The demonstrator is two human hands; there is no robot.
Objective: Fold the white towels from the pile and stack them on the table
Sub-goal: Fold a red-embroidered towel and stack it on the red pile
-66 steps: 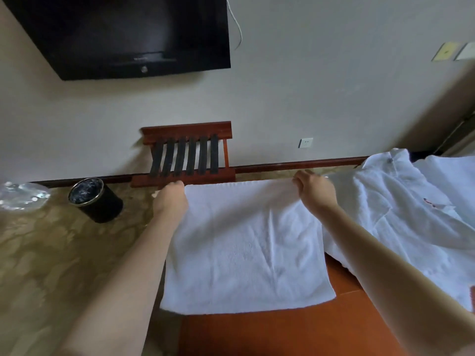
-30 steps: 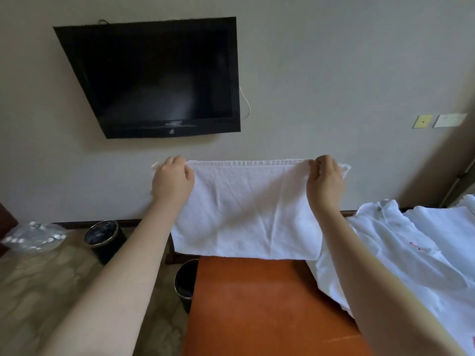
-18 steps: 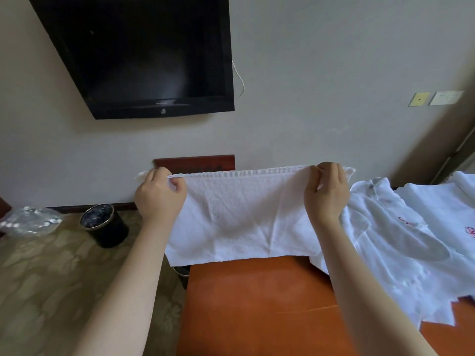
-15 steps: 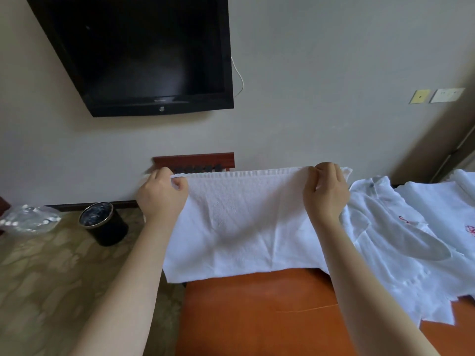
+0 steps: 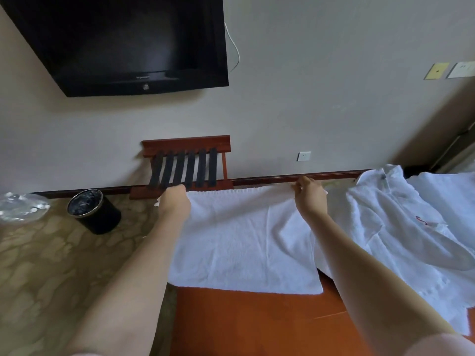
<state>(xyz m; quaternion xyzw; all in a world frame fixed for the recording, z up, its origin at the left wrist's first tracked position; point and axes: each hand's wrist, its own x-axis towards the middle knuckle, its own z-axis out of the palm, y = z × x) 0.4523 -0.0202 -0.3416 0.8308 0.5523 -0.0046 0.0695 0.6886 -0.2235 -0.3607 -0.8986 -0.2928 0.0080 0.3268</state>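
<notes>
Now your left hand was curled down over the far left corner of the white towel, fingers closed on its edge. Your right hand pinched the far right corner between thumb and fingertips, the other fingers loosely bent. That towel lay spread flat across the red-brown table, its near edge straight. Just beside it on the right, touching it, sat the pile of white towels.
</notes>
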